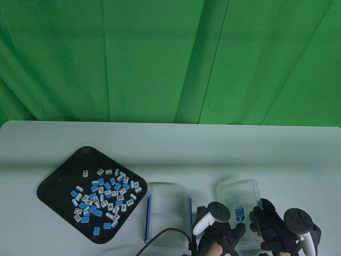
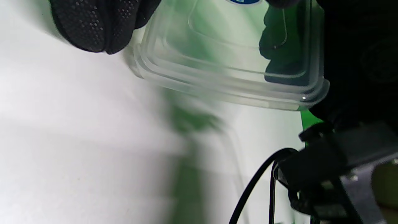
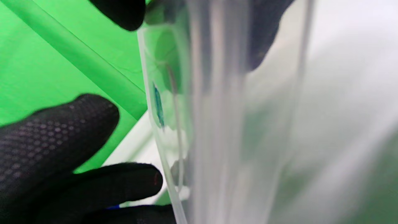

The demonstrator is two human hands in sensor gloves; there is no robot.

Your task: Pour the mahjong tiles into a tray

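Note:
A black tray (image 1: pixel 53 184) at the left holds several blue-and-white mahjong tiles (image 1: pixel 106 194) scattered in it. An empty clear plastic box (image 1: pixel 168 210) with blue side clips stands just right of the tray. Further right is a clear lid (image 1: pixel 237 192) with a blue sticker. My left hand (image 1: pixel 234 232) holds its near left edge and my right hand (image 1: pixel 262 216) grips its right edge. The left wrist view shows the lid (image 2: pixel 224 62) tilted above the table beside my fingers (image 2: pixel 93 28). The right wrist view shows the lid (image 3: pixel 217 124) edge-on between gloved fingers (image 3: pixel 121 12).
A black cable (image 1: pixel 159 234) runs from the left hand across the near edge, in front of the clear box. The white table (image 1: pixel 170 149) ends at a green backdrop (image 1: pixel 170 58) behind.

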